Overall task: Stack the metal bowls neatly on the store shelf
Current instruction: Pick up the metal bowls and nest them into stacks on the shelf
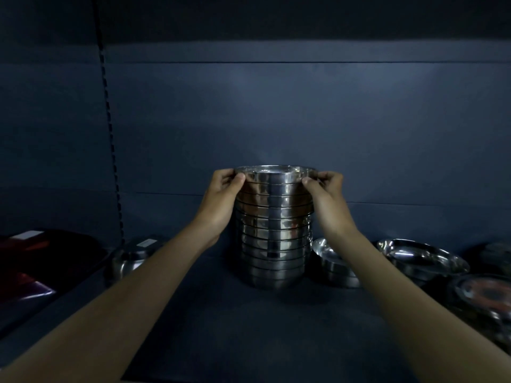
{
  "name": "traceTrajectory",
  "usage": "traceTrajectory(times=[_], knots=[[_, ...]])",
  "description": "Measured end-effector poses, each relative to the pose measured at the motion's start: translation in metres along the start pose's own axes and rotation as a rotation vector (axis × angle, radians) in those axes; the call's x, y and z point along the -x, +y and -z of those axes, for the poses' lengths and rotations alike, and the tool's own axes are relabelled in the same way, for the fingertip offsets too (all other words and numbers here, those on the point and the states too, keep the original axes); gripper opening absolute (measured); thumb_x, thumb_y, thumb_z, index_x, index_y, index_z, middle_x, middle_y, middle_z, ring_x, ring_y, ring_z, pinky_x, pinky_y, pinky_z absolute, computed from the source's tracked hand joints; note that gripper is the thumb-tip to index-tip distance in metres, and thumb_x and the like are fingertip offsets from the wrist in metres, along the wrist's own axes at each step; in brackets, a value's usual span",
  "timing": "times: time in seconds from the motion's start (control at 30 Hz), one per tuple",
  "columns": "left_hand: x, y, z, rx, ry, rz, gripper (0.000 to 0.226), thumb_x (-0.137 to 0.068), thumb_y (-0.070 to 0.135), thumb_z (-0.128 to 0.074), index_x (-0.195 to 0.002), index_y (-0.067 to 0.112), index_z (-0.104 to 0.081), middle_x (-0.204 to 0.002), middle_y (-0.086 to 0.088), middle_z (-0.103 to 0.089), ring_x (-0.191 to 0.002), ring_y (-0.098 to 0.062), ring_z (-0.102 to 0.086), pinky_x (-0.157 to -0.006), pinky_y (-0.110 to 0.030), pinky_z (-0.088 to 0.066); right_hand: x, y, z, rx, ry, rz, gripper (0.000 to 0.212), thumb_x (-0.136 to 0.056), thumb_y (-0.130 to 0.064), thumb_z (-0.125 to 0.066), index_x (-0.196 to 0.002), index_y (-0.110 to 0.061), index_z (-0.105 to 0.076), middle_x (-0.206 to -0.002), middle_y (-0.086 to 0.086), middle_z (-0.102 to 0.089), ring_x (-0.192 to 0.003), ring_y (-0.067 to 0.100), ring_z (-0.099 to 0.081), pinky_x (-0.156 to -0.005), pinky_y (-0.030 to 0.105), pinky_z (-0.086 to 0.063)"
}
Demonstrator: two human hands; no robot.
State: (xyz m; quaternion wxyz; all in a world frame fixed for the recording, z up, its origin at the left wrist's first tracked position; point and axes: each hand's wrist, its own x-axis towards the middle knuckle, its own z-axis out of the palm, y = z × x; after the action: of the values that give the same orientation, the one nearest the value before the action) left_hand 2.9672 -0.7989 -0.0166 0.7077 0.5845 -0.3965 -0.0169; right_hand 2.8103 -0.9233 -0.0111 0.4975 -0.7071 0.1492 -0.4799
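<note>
A tall stack of several nested metal bowls stands upright in the middle of the dark shelf. The top bowl sits at the head of the stack. My left hand pinches its left rim with thumb and fingers. My right hand pinches the right rim the same way. Both palms lie close along the upper sides of the stack.
A short stack of metal bowls stands just right of the tall one, with wider shallow metal dishes farther right. A small metal bowl with a label sits at left, beside dark red packaged goods. The shelf back panel rises behind.
</note>
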Motion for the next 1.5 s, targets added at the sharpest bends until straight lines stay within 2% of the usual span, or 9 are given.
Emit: traceTrajectory(times=[0.17,0.33,0.47,0.63,0.7,0.8,1.03,1.2,1.5], knots=[[0.008,0.007,0.009,-0.049,-0.009,0.004,0.034,-0.101,0.031,-0.051,-0.133,0.018,-0.05,-0.127,0.003,-0.057,-0.112,-0.005,-0.054,-0.085,-0.012,-0.039,0.011,-0.008,-0.005,0.078,0.082,0.028,0.031,-0.098,-0.034,-0.055,-0.123,-0.024,-0.038,-0.129,-0.004,-0.05,-0.117,0.013,-0.052,-0.088,0.026,-0.039],[0.025,0.001,0.059,-0.25,0.106,-0.115,0.031,-0.101,0.024,-0.053,-0.13,0.014,-0.053,-0.124,0.004,-0.055,-0.116,-0.009,-0.052,-0.088,-0.009,-0.037,0.05,-0.04,-0.033,0.225,0.221,0.529,0.035,-0.089,-0.017,-0.058,-0.121,-0.019,-0.045,-0.127,-0.001,-0.043,-0.103,-0.017,-0.042,-0.087,0.005,-0.036],[0.056,-0.028,0.121,-0.58,0.161,-0.107,0.035,-0.1,0.022,-0.053,-0.134,0.013,-0.052,-0.133,-0.002,-0.056,-0.122,-0.015,-0.052,-0.105,-0.03,-0.041,0.072,-0.043,-0.077,0.162,0.131,0.64,0.028,-0.085,-0.01,-0.057,-0.112,-0.017,-0.051,-0.116,0.001,-0.048,-0.103,-0.002,-0.048,-0.092,0.014,-0.04],[0.089,-0.061,0.173,-0.646,0.238,0.039,0.037,-0.095,0.027,-0.056,-0.128,0.012,-0.058,-0.126,-0.012,-0.059,-0.118,-0.026,-0.056,-0.107,-0.039,-0.041,0.081,-0.012,-0.143,0.104,-0.053,0.432,0.025,-0.09,-0.007,-0.062,-0.106,-0.022,-0.05,-0.113,-0.003,-0.046,-0.098,-0.001,-0.05,-0.089,0.017,-0.045],[0.097,-0.071,0.183,-0.681,0.245,0.053,0.039,-0.091,0.03,-0.054,-0.124,0.011,-0.06,-0.117,-0.012,-0.061,-0.113,-0.026,-0.057,-0.103,-0.034,-0.042,0.082,0.006,-0.167,0.118,-0.107,0.285,0.022,-0.091,-0.007,-0.062,-0.105,-0.021,-0.051,-0.112,-0.001,-0.046,-0.095,-0.002,-0.049,-0.081,0.003,-0.036],[0.102,-0.083,0.194,-0.761,0.252,0.073,0.026,-0.095,0.016,-0.059,-0.12,0.01,-0.061,-0.11,-0.014,-0.06,-0.109,-0.028,-0.055,-0.09,-0.02,-0.034,0.079,0.036,-0.193,0.146,-0.155,0.075,0.02,-0.091,-0.006,-0.059,-0.109,-0.014,-0.055,-0.114,0.001,-0.046,-0.101,0.013,-0.054,-0.079,0.008,-0.034],[0.102,-0.088,0.2,-0.637,0.139,0.258,0.052,-0.098,0.034,-0.055,-0.145,0.047,-0.038,-0.15,-0.006,-0.038,-0.141,-0.019,-0.033,-0.114,-0.027,-0.024,0.079,0.074,-0.206,0.237,-0.405,-0.228,0.039,-0.094,-0.024,-0.059,-0.131,-0.018,-0.049,-0.134,0.005,-0.052,-0.109,0.017,-0.052,-0.086,0.027,-0.038],[0.099,-0.091,0.194,-0.791,-0.005,0.333,0.058,-0.099,0.039,-0.048,-0.148,0.056,-0.022,-0.165,-0.007,-0.013,-0.152,-0.024,-0.007,-0.119,-0.037,-0.01,0.081,0.08,-0.202,0.297,-0.472,-0.231,0.041,-0.096,-0.03,-0.058,-0.134,-0.02,-0.046,-0.13,0.006,-0.058,-0.105,0.016,-0.052,-0.086,0.024,-0.037],[0.105,-0.092,0.197,-0.669,0.068,0.235,0.038,-0.097,0.033,-0.049,-0.126,0.057,-0.041,-0.128,-0.005,-0.044,-0.126,-0.02,-0.041,-0.106,-0.03,-0.03,0.08,0.084,-0.2,0.328,-0.471,-0.237,0.045,-0.099,-0.025,-0.052,-0.142,-0.02,-0.041,-0.139,0.007,-0.054,-0.121,0.022,-0.053,-0.088,0.023,-0.033]])
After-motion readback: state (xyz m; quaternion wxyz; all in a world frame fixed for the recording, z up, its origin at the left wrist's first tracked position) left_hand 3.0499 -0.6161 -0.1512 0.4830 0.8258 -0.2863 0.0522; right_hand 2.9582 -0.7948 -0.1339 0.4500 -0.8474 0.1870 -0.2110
